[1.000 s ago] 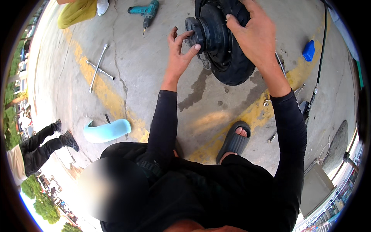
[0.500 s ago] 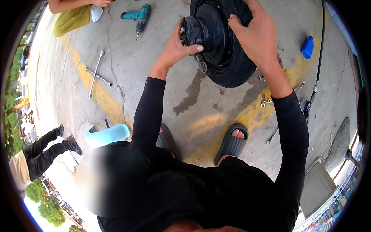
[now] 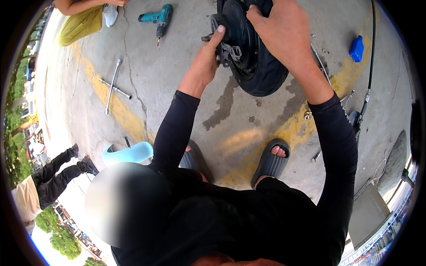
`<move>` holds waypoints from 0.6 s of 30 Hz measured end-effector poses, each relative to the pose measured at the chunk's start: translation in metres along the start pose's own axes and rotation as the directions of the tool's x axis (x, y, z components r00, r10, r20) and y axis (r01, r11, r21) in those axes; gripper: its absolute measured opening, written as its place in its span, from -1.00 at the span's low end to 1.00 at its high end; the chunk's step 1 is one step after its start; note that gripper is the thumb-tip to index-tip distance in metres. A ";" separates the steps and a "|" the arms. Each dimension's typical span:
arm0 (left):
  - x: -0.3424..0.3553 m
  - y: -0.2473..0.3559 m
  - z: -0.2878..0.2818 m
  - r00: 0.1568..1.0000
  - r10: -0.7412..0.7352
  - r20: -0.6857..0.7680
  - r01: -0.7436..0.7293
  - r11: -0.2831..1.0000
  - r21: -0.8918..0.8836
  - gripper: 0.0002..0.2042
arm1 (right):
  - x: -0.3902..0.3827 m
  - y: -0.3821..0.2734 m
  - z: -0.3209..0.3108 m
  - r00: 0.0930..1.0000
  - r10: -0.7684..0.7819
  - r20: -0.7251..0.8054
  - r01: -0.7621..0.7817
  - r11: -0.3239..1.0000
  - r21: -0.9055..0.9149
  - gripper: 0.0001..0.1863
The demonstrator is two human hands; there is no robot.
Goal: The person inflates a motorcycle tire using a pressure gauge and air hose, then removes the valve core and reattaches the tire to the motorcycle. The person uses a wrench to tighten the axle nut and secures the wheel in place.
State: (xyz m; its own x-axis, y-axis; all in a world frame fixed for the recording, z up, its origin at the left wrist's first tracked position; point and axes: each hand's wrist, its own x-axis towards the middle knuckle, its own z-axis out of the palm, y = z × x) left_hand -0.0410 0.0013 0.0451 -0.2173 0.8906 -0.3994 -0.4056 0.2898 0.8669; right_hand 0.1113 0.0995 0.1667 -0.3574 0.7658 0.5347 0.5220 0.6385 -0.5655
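A black wheel (image 3: 262, 75) with a rubber tyre and a wide dark hub is held up in front of me at the top of the view. My left hand (image 3: 206, 62) grips the hub's left side, its thumb lying along the edge and its other fingers hidden. Beside that hand, a small looped metal piece (image 3: 234, 53) sticks out from the hub. My right hand (image 3: 284, 35) is closed on the tyre's right side, thumb bent toward the hub; its other fingers are mostly out of sight. The wheel's top is cut off by the picture's edge.
On the concrete lie a teal drill (image 3: 158, 20), a cross wrench (image 3: 114, 86), a light-blue curved fender (image 3: 128, 153) and a blue bottle (image 3: 356, 48). A black hose (image 3: 372, 53) runs down the right. One person crouches upper left (image 3: 82, 26); another stands lower left (image 3: 55, 177).
The wheel has tilted and shifted slightly left and up, bringing the looped metal piece more into sight. My left thumb has moved up along the hub; my right hand has shifted left with the tyre.
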 end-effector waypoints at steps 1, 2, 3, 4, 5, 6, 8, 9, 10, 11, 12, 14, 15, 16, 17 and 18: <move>-0.003 0.001 0.000 0.999 -0.018 0.028 0.018 1.000 0.022 0.06 | 0.000 -0.002 0.000 1.000 -0.012 -0.007 0.012 1.000 -0.012 -0.44; -0.006 0.003 -0.001 0.999 -0.036 0.036 0.035 0.999 0.005 0.03 | -0.001 -0.006 -0.002 1.000 -0.023 -0.014 0.023 0.999 -0.025 -0.43; -0.010 0.002 -0.002 0.997 -0.059 0.044 0.060 0.998 -0.010 0.01 | -0.004 -0.008 -0.002 0.999 -0.028 -0.018 0.028 0.999 -0.037 -0.43; -0.014 0.002 -0.002 0.995 -0.083 0.052 0.084 0.996 -0.025 -0.01 | -0.004 -0.011 -0.001 1.000 -0.012 0.003 0.012 0.999 -0.051 -0.43; -0.018 0.003 -0.002 0.996 -0.081 0.043 0.083 0.996 -0.042 -0.05 | -0.003 -0.014 -0.001 1.000 0.005 0.024 -0.004 0.998 -0.066 -0.43; -0.022 0.007 0.002 0.996 -0.080 0.041 0.083 0.995 -0.063 -0.09 | -0.004 -0.015 -0.001 0.999 0.024 0.044 -0.020 0.996 -0.089 -0.43; -0.021 0.010 0.010 0.997 -0.073 0.035 0.077 0.991 -0.114 -0.18 | -0.005 -0.010 0.003 1.000 -0.022 -0.010 0.020 0.991 -0.134 -0.43; -0.021 0.010 0.012 0.997 -0.071 0.023 0.073 0.987 -0.142 -0.22 | -0.005 -0.009 0.006 0.999 -0.040 -0.033 0.035 0.988 -0.151 -0.43; -0.016 0.007 0.016 0.997 -0.075 0.029 0.079 0.982 -0.171 -0.27 | -0.005 -0.006 0.007 0.999 -0.035 -0.039 0.031 0.992 -0.118 -0.44; -0.011 0.000 0.006 0.993 -0.036 0.111 0.054 0.986 -0.159 -0.49 | -0.004 -0.003 0.009 0.999 -0.027 -0.047 0.023 0.996 -0.088 -0.45; -0.006 -0.008 -0.011 0.994 -0.039 0.104 0.054 0.988 -0.145 -0.57 | -0.001 -0.006 0.013 0.997 -0.071 -0.022 0.069 0.993 -0.094 -0.52; -0.008 -0.025 -0.032 0.997 0.074 -0.015 -0.075 0.988 -0.135 -0.59 | 0.005 -0.013 0.029 0.986 -0.163 -0.045 0.164 0.986 0.039 -0.70; -0.013 -0.019 -0.021 0.994 0.104 -0.027 -0.106 0.988 -0.110 -0.61 | 0.011 -0.008 0.035 0.978 -0.191 -0.080 0.195 0.980 0.046 -0.71; -0.011 -0.018 -0.020 0.992 0.114 -0.060 -0.118 0.991 -0.065 -0.59 | 0.015 -0.009 0.041 0.990 -0.137 -0.047 0.140 0.986 0.091 -0.72; -0.003 -0.025 -0.033 0.991 0.128 -0.048 -0.132 0.989 -0.075 -0.57 | 0.014 -0.014 0.034 0.993 -0.109 -0.043 0.113 0.988 0.104 -0.75; 0.008 -0.033 -0.036 0.992 0.128 -0.015 -0.128 0.988 -0.081 -0.55 | 0.014 -0.016 0.011 0.996 -0.068 -0.053 0.072 0.995 0.075 -0.77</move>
State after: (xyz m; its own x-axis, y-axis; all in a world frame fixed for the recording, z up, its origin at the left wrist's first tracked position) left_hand -0.0620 -0.0134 0.0026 -0.2803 0.9151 -0.2898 -0.4446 0.1439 0.8841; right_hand 0.0890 0.1009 0.1764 -0.3505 0.7154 0.6044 0.4357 0.6958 -0.5709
